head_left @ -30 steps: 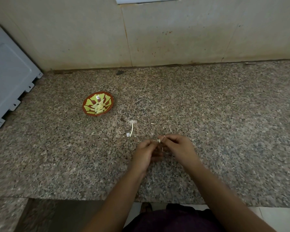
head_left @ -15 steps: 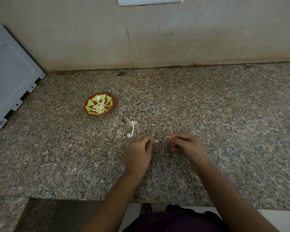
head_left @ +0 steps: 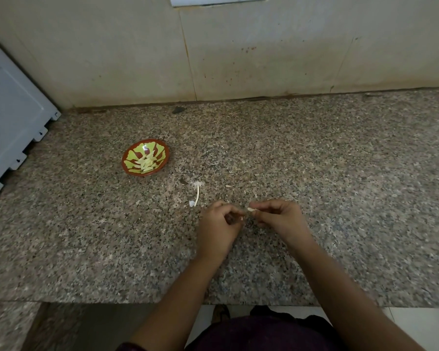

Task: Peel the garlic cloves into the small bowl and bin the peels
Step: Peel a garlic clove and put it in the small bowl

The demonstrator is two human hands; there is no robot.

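Peeling seems underway: right hand pinches a garlic clove, left hand curled, hold unclear; small bowl likely next.

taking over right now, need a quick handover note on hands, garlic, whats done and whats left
Left hand: fingers curled, appears to pinch a tiny pale scrap.
Right hand: pinches a pale garlic piece; clove or peel, cannot tell.
Small bowl: on the counter, beyond the hands to the left.
Done: peeled cloves lie in the bowl.
Loose stem and peels lie between bowl and hands.
To do: finish this piece, gather and bin peels. No bin in view.
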